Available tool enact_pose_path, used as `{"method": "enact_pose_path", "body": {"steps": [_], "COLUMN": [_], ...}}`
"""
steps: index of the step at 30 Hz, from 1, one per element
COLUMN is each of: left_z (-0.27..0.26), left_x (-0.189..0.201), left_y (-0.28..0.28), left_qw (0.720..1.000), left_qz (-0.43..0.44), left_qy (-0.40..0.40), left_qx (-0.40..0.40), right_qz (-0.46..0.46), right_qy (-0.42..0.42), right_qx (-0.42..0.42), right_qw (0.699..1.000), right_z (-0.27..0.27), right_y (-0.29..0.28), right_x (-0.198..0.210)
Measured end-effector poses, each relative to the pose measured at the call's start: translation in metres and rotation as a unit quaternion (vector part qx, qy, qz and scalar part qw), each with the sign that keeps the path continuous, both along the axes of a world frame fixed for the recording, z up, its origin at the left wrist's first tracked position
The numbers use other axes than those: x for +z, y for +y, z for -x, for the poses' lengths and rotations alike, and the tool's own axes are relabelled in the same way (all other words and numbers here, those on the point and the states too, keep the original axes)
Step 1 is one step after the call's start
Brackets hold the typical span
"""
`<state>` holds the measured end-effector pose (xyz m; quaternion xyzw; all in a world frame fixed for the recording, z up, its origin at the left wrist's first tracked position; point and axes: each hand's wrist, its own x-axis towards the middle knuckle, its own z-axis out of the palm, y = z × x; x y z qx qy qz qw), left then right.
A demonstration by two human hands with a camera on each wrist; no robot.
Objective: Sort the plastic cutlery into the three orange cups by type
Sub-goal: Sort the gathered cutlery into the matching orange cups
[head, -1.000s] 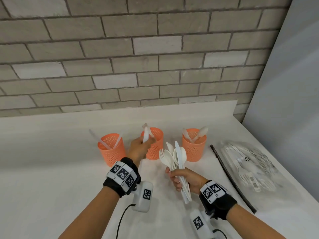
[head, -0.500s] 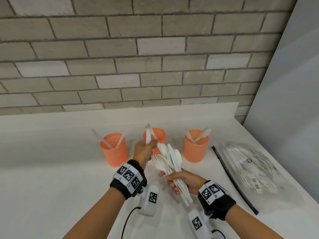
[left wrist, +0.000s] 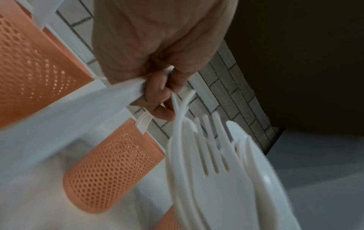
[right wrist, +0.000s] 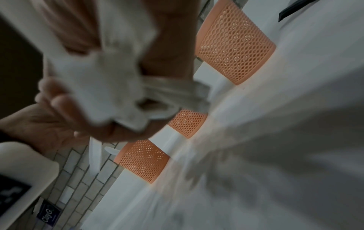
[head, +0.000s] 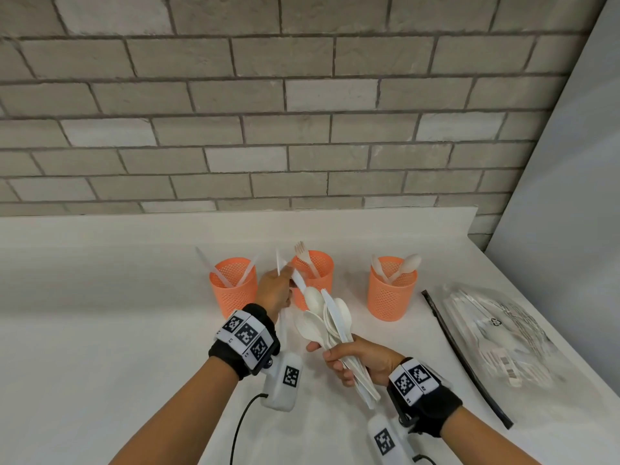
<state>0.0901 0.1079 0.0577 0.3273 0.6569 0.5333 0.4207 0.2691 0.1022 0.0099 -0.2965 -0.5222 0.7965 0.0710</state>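
Observation:
Three orange mesh cups stand in a row: the left cup (head: 233, 290) holds knives, the middle cup (head: 315, 266) a fork (head: 302, 250), the right cup (head: 392, 293) spoons. My right hand (head: 360, 362) grips a bundle of white cutlery (head: 327, 318) by the handles, its heads leaning left; the blurred right wrist view shows the bundle (right wrist: 98, 77). My left hand (head: 273, 292) is between the left and middle cups and pinches a white knife (head: 278, 260). In the left wrist view the knife (left wrist: 78, 109) runs under the palm, and my fingertips (left wrist: 157, 99) touch the bundle (left wrist: 216, 171).
A clear bag of more cutlery (head: 496, 333) lies on the white counter at the right, beside a black strip (head: 464, 359). A brick wall stands behind the cups and a grey panel (head: 570, 196) closes the right side.
The right hand has tilted the bundle left, up to the left hand. The left hand has drawn back from the middle cup's rim, down and left.

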Motion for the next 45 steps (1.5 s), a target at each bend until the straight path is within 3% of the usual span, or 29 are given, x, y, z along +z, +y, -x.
{"method": "enact_pose_path", "body": {"steps": [5, 8, 12, 17, 20, 26, 30, 34, 41, 45], "left_z": [0.018, 0.024, 0.020, -0.010, -0.033, -0.049, -0.045, -0.037, -0.033, -0.007], "left_x": [0.018, 0.029, 0.026, 0.012, 0.003, -0.008, -0.008, -0.005, -0.012, 0.006], "left_y": [0.004, 0.003, 0.003, -0.011, -0.016, -0.008, -0.001, 0.003, -0.004, -0.002], "left_qw": [0.978, 0.962, 0.978, 0.998, 0.997, 0.991, 0.986, 0.991, 0.992, 0.997], "left_qz": [-0.141, -0.198, -0.146, -0.029, -0.008, 0.005, -0.018, -0.051, -0.023, -0.067], "left_qy": [0.007, -0.002, 0.085, 0.063, 0.066, 0.131, 0.167, 0.122, 0.113, 0.038], "left_qx": [0.153, 0.189, 0.126, -0.008, -0.032, -0.035, -0.019, 0.038, -0.043, 0.026], "right_qz": [-0.010, -0.029, -0.039, -0.089, -0.141, -0.230, -0.218, -0.187, -0.183, -0.153], "right_qy": [-0.007, -0.023, -0.040, -0.038, -0.061, -0.119, -0.114, -0.096, -0.086, -0.068], "right_qx": [-0.005, -0.062, -0.183, -0.288, -0.313, -0.284, -0.265, -0.254, -0.218, -0.195], "right_qw": [1.000, 0.997, 0.982, 0.953, 0.937, 0.923, 0.932, 0.944, 0.955, 0.966], "right_z": [-0.001, 0.000, 0.007, 0.016, 0.022, 0.025, 0.022, 0.017, 0.027, 0.028], "right_y": [-0.001, 0.000, 0.005, 0.011, 0.013, 0.011, 0.008, 0.005, 0.004, 0.004], "right_x": [-0.001, -0.003, -0.006, -0.009, -0.012, -0.018, -0.017, -0.014, -0.012, -0.012]}}
